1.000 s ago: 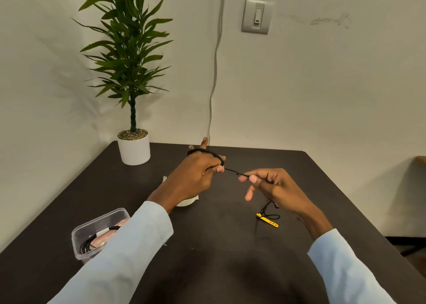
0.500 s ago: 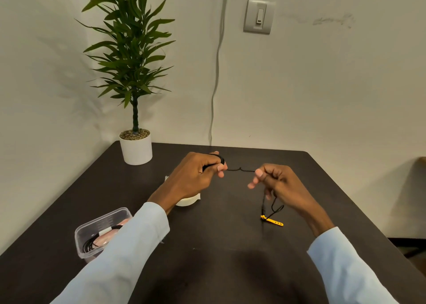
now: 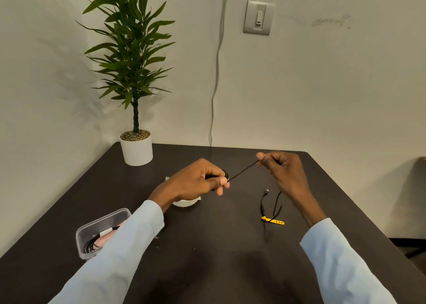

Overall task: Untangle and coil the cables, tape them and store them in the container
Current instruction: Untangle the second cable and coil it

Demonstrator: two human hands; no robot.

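Observation:
A thin black cable (image 3: pixel 244 170) runs taut between my two hands above the dark table (image 3: pixel 230 246). My left hand (image 3: pixel 196 181) is closed around a small coil of it, mostly hidden by the fingers. My right hand (image 3: pixel 282 167) pinches the cable further along, higher and to the right. The loose tail (image 3: pixel 274 205) hangs below my right hand down to the table, ending in a small white plug and a yellow cable tie (image 3: pixel 273 220). A clear plastic container (image 3: pixel 101 231) at the left front holds coiled cables. A white tape roll (image 3: pixel 184 202) lies partly hidden under my left wrist.
A potted plant in a white pot (image 3: pixel 136 150) stands at the table's back left corner. A grey cord (image 3: pixel 215 84) runs down the wall behind the table. The table's right edge drops off toward the floor at the right.
My right hand has risen and moved right, pulling the cable straight and taut. The left hand has dropped slightly with the coil. The tail and yellow tie have shifted little.

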